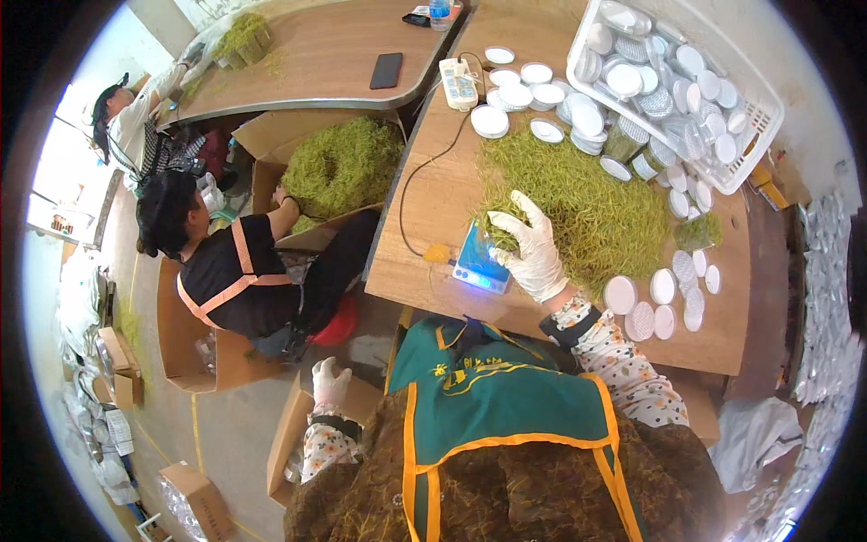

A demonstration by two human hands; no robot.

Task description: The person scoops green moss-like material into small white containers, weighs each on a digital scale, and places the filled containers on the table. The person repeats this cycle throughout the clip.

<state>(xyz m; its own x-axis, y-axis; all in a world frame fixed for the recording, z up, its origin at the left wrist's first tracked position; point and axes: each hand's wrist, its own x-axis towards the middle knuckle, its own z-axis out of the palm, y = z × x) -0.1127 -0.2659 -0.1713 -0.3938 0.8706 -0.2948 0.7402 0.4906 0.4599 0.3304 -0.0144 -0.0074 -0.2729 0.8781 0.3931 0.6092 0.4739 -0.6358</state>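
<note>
My right hand (532, 254), in a white glove, grips a clump of dried green plant strands (504, 227) with fingers and thumb. The clump is above a small blue digital scale (482, 261) with a lit display; whether it touches the scale is hard to tell. Just right of the hand a wide heap of the same strands (582, 196) covers the table. Away from the table, my left hand (330, 383), also gloved, hovers near an open cardboard box (288, 433). Its fingers are loosely curled, with nothing visible in them.
A white plastic basket (758, 159) of clear containers and round lids stands at the back right. White lids (489, 122) and a power strip (459, 85) lie behind the heap. More lids (620, 295) lie nearer me. At left, a person (244, 271) reaches into a strand-filled carton (267, 183).
</note>
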